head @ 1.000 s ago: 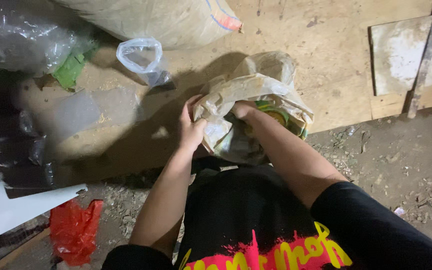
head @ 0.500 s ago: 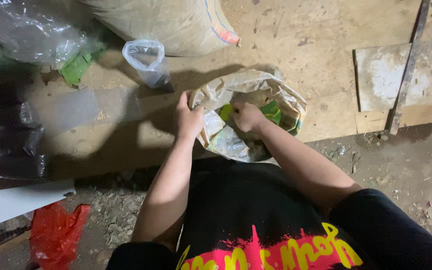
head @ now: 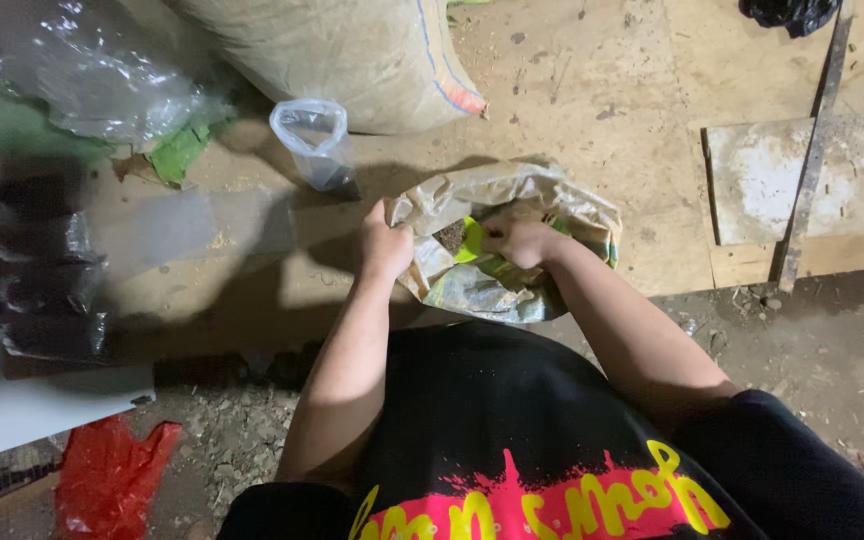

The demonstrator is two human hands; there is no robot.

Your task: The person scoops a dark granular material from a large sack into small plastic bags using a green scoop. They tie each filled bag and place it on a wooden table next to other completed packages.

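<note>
Head view looks down past a black shirt with pink and yellow print (head: 512,470) to two bare forearms. Left hand (head: 386,246) is clamped on the near-left rim of a crumpled paper bag (head: 512,240), pulling it outward, seemingly to keep the mouth wide. Right hand (head: 518,240) reaches into the opening with fingers curled; whether they pinch the inner green lining or something inside, I cannot tell. One such bag, sitting at the board's (head: 612,110) near edge right in front of the person, dark grainy stuff showing inside. Down left on the dirt lies one red plastic bag (head: 102,480). Farther off stands one small clear bag (head: 314,140), upright and open, beside one big woven sack (head: 352,50). One pale slab (head: 802,175) lies right.
</note>
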